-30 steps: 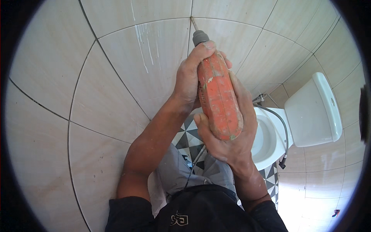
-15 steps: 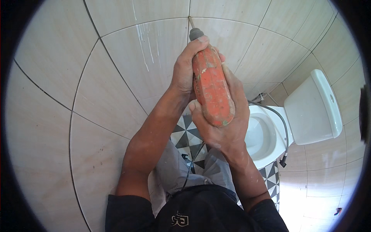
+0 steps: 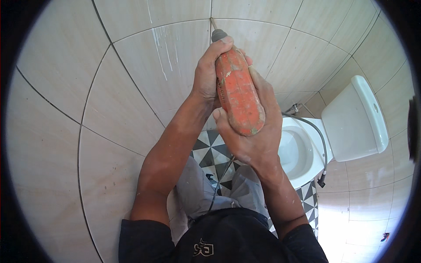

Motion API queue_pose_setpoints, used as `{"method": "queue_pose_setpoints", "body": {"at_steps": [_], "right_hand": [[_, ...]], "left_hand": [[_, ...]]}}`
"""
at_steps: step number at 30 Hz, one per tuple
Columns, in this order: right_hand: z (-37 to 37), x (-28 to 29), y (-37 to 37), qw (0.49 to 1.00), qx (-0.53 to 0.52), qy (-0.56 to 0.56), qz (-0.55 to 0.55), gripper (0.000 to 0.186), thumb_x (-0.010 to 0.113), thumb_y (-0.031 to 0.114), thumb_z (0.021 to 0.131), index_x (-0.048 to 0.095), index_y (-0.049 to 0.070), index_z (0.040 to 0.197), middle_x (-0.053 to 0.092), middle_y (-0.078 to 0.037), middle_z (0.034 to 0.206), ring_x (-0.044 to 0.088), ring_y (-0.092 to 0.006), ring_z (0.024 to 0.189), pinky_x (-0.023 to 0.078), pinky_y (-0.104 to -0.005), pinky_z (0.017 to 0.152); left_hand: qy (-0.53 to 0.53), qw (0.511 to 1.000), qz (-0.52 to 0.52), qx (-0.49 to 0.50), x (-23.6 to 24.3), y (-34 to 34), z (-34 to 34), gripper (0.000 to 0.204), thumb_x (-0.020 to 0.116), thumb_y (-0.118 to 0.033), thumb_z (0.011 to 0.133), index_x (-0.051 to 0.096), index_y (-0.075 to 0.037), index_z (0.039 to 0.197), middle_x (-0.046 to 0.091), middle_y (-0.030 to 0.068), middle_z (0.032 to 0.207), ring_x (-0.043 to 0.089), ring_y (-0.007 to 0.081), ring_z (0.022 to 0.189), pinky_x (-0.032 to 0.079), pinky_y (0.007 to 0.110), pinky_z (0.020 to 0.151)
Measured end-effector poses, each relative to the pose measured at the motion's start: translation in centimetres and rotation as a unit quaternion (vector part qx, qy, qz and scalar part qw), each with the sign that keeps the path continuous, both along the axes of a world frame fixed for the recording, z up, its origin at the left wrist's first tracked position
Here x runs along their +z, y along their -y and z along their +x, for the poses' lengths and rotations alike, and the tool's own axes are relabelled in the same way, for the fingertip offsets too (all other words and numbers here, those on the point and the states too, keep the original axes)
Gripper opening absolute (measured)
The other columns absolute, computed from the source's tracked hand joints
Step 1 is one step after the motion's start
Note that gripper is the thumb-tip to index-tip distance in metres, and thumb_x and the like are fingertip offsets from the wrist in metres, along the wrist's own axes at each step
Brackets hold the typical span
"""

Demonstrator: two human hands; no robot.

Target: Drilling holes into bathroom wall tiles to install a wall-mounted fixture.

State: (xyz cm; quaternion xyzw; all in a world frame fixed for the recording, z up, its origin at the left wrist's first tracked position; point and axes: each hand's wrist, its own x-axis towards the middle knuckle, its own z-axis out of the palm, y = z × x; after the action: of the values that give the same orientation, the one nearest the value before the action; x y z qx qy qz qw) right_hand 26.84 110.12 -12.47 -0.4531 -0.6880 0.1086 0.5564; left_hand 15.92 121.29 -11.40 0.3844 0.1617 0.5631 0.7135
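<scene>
Orange drill [image 3: 239, 94], clasped by left hand [image 3: 206, 70] and right hand [image 3: 259, 147], sits nearer the wall [image 3: 184, 57] than before

One left hand [image 3: 207, 70] and one right hand [image 3: 259, 142], two in all, hold one orange drill [image 3: 239, 94] with one bit [image 3: 213, 24]. One cord [image 3: 218, 188] shows nearer. On the right are one toilet [image 3: 337, 133], with one cistern [image 3: 354, 120] and one bowl [image 3: 294, 153], one hose [image 3: 325, 151] with one nozzle [image 3: 322, 181] and one metal valve [image 3: 293, 108]. Near are one dark shirt [image 3: 245, 245] and one pair of grey trousers [image 3: 197, 186].
</scene>
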Motion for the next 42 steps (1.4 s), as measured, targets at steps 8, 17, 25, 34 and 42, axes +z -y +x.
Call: {"method": "queue_pose_setpoints", "body": {"at_steps": [8, 17, 25, 34, 42], "right_hand": [[-0.3, 0.0, -0.1, 1.0, 0.007, -0.004, -0.01, 0.079, 0.083, 0.015, 0.079, 0.048, -0.006, 0.147, 0.063, -0.021, 0.132, 0.065, -0.0263, 0.121, 0.051, -0.0389, 0.105], [0.2, -0.1, -0.6, 1.0, 0.015, -0.023, 0.002, 0.079, 0.083, 0.014, 0.079, 0.048, -0.006, 0.146, 0.065, -0.019, 0.128, 0.067, -0.0258, 0.117, 0.053, -0.0377, 0.103], [0.1, 0.3, -0.6, 1.0, -0.003, -0.001, 0.004, 0.077, 0.083, 0.013, 0.078, 0.049, -0.004, 0.145, 0.065, -0.019, 0.127, 0.068, -0.0265, 0.115, 0.053, -0.0376, 0.101], [0.1, 0.7, -0.3, 1.0, -0.001, 0.001, -0.015, 0.077, 0.083, 0.013, 0.078, 0.049, -0.004, 0.145, 0.065, -0.02, 0.127, 0.068, -0.028, 0.116, 0.053, -0.0392, 0.102], [0.2, 0.9, -0.4, 0.999, -0.008, 0.018, -0.027, 0.076, 0.083, 0.013, 0.078, 0.05, -0.004, 0.144, 0.066, -0.02, 0.128, 0.068, -0.0277, 0.117, 0.053, -0.0393, 0.102]], "left_hand": [[0.011, 1.0, 0.002, 0.001, -0.2, -0.2, 0.0, 0.043, 0.066, -0.047, 0.094, 0.063, -0.004, 0.096, 0.069, 0.0143, 0.09, 0.066, 0.0205, 0.075, 0.059, 0.036, 0.072], [0.009, 1.0, 0.024, -0.01, -0.4, -1.0, 0.3, 0.043, 0.065, -0.047, 0.093, 0.064, -0.004, 0.095, 0.069, 0.0137, 0.089, 0.066, 0.0205, 0.074, 0.059, 0.037, 0.072], [0.015, 0.998, 0.052, -0.014, -0.5, -1.5, 0.1, 0.046, 0.065, -0.048, 0.093, 0.064, -0.003, 0.097, 0.069, 0.0141, 0.089, 0.067, 0.0215, 0.074, 0.06, 0.036, 0.072], [0.012, 0.999, 0.05, -0.015, -0.6, -1.4, 0.1, 0.047, 0.065, -0.049, 0.092, 0.065, -0.002, 0.096, 0.069, 0.015, 0.089, 0.068, 0.0224, 0.074, 0.06, 0.037, 0.072], [0.044, 0.997, 0.051, -0.036, -0.6, -1.5, 0.1, 0.039, 0.061, -0.045, 0.096, 0.064, -0.006, 0.095, 0.071, 0.0161, 0.092, 0.074, 0.0235, 0.078, 0.064, 0.039, 0.071]]}}
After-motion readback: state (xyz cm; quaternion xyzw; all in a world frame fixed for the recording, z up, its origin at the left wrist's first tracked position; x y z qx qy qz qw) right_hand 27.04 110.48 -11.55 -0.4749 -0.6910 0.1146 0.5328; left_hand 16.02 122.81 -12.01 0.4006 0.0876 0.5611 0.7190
